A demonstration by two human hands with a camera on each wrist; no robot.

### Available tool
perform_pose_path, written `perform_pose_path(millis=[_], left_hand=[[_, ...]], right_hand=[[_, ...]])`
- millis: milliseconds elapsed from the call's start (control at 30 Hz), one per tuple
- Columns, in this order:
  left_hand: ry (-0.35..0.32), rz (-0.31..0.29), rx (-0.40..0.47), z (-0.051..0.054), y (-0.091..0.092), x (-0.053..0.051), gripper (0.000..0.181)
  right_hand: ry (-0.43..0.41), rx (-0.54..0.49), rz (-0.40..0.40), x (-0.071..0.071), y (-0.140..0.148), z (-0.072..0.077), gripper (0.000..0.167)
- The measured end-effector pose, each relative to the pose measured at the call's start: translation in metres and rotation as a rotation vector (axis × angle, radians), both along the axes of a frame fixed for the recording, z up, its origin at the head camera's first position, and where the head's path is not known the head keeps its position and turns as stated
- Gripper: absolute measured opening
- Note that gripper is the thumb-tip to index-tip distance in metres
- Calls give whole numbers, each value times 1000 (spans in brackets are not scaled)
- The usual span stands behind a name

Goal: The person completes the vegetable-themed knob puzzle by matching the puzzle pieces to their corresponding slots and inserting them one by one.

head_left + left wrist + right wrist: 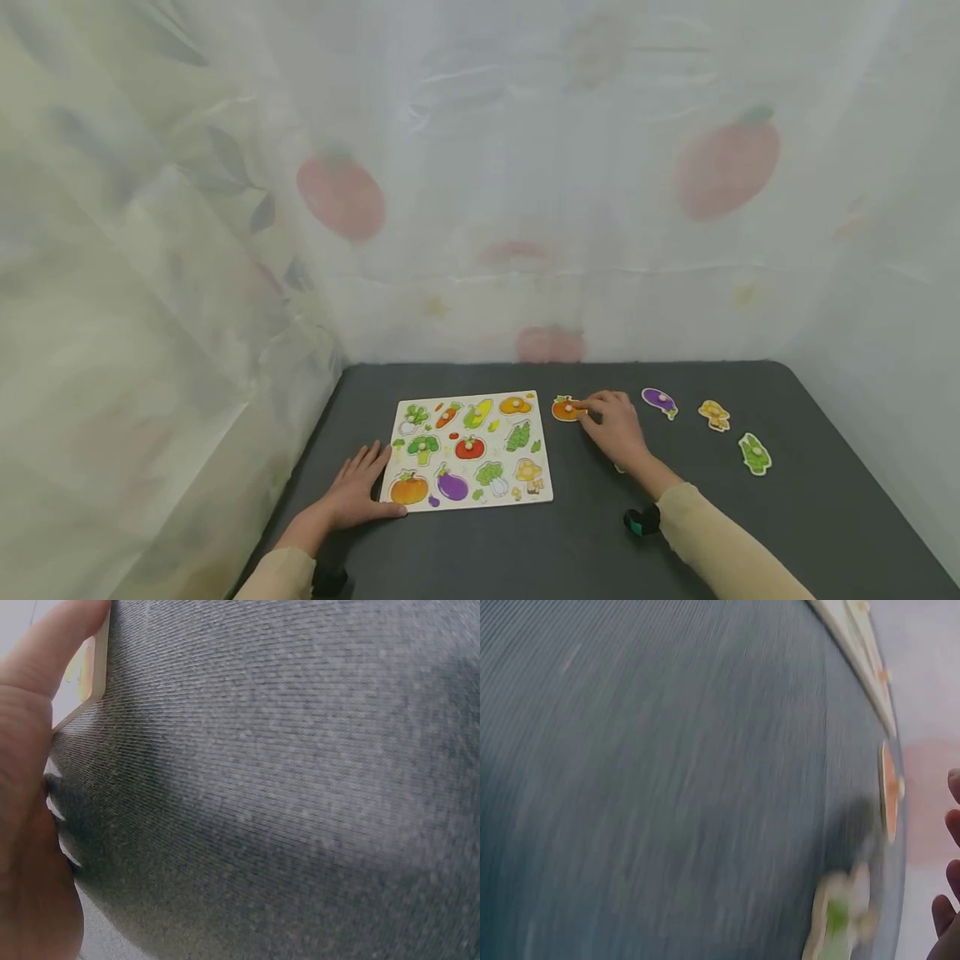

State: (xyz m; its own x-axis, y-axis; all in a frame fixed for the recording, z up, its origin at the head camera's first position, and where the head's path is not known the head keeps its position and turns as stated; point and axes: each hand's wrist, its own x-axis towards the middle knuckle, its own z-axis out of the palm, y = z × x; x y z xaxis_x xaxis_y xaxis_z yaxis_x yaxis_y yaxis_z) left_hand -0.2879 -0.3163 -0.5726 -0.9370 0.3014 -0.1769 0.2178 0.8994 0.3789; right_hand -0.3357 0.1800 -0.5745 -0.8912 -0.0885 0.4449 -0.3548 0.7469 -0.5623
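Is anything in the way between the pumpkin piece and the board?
Nothing visible: just tabletop lies between the pumpkin piece and the board. The right hand is at the piece's other side; the left hand is at the board's left edge.

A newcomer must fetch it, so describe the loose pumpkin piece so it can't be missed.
On the dark table, find the white vegetable board. Just right of its far right corner, by the right hand, lies the loose pumpkin piece. Its orange colour sets it apart from the purple eggplant piece on the hand's other side.
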Motion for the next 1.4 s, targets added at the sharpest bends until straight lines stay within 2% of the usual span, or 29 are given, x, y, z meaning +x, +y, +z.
perform_pose_path(millis=[167,333,500,700,867,967,1133,1400], left_hand=[[-8,6,-2,0,-2,-1,123],[-11,5,-11,3,-3,0,120],[1,4,-23,5,-2,-1,121],[3,5,-17,3,-2,-2,122],[11,2,-11,-1,-3,-3,123],[14,-2,2,-2,-3,-3,123],[21,-10,21,-3,-3,-3,122],[34,-18,51,-10,-4,-4,122]], right_hand=[[29,54,-17,7,43,-2,18],[29,101,-114,19,98,-4,18],[-33,113,-206,40,148,-5,24],[-114,103,-257,64,190,-9,34],[-146,85,-238,79,215,-10,33],[-192,83,-246,84,225,-11,34],[-284,104,-289,88,237,-12,40],[-374,123,-288,90,249,-13,57]])
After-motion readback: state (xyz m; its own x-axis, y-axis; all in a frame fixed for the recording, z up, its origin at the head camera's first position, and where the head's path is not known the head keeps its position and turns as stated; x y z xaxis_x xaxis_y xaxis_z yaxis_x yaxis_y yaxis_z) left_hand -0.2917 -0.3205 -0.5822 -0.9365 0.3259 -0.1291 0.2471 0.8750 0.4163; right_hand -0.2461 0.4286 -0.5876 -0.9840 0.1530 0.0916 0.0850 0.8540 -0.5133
